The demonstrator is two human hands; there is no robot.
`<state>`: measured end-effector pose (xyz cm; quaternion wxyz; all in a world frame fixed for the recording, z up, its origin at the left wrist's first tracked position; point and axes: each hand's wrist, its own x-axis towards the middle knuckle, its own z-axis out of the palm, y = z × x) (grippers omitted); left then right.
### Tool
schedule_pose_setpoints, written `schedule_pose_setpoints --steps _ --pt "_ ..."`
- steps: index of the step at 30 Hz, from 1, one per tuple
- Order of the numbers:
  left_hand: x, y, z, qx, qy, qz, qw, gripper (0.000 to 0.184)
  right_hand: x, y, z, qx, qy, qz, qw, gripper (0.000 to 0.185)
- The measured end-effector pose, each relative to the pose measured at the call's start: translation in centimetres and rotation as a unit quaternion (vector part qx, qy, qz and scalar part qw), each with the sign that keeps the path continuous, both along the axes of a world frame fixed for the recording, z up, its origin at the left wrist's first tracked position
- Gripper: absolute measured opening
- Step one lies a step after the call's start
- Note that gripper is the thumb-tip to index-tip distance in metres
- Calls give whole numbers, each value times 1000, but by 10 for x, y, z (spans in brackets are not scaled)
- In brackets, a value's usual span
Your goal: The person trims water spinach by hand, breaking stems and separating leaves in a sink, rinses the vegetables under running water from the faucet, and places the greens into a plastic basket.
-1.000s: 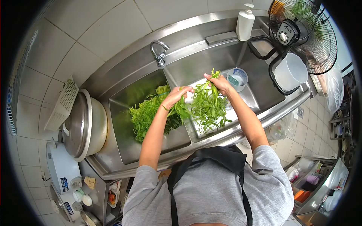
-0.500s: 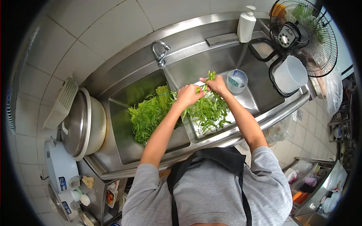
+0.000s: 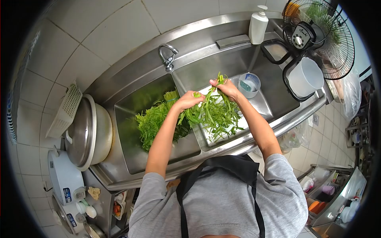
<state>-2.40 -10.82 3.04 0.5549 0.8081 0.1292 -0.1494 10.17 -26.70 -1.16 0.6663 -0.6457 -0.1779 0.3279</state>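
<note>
My right hand (image 3: 226,88) grips a bunch of long-stemmed leafy greens (image 3: 216,115) near the cut ends, which stick up above my thumb. Its leaves hang down over the right sink basin. To the left, my left hand (image 3: 189,100) is closed around a smaller portion of the greens, its pale cut stems showing at the fingers and its leaves drooping below. A thick pile of the same greens (image 3: 154,123), with a banded bundle of stems at its top, lies in the left basin (image 3: 131,154). Just right of my right hand stands a clear round tub (image 3: 249,85).
A chrome faucet (image 3: 168,57) rises behind the basins. At the right are a white pump bottle (image 3: 258,25), a translucent container (image 3: 305,79) and a wire-guarded fan (image 3: 317,37). A large lidded pot (image 3: 93,133) and a white plastic basket (image 3: 67,109) flank the sink's left end.
My left hand has moved left and slightly down, away from my right hand, taking some greens with it. My right hand has barely shifted.
</note>
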Motion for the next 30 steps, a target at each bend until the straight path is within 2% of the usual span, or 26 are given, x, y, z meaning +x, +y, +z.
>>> schedule_pose_setpoints --steps 1,3,4,7,12,15,21,25,30 --pt "0 5 -5 -34 -3 -11 999 24 2 1 -2 4 -23 8 1000 39" --pt "3 14 -23 -103 -10 -32 994 23 -1 2 7 -85 -80 9 993 38" --pt "3 15 -28 -107 -15 -28 994 23 -4 2 14 -130 -109 10 986 39" --pt "3 14 -33 -126 -17 -13 992 24 -12 3 29 -162 -137 -32 977 41" --pt "5 2 -17 -142 -15 23 989 30 -13 7 18 -143 -155 -71 975 43" --pt "5 1 -10 -204 52 60 976 31 -16 6 24 -132 -172 -71 973 43" --pt "14 5 -32 -158 23 27 987 27 -21 8 41 -133 -175 -58 974 35" --pt "11 3 -24 -126 22 100 987 27 -21 5 41 -56 -141 -19 988 26" --pt "12 -1 -24 -109 2 243 964 22 -24 9 31 -76 -205 -22 976 24"
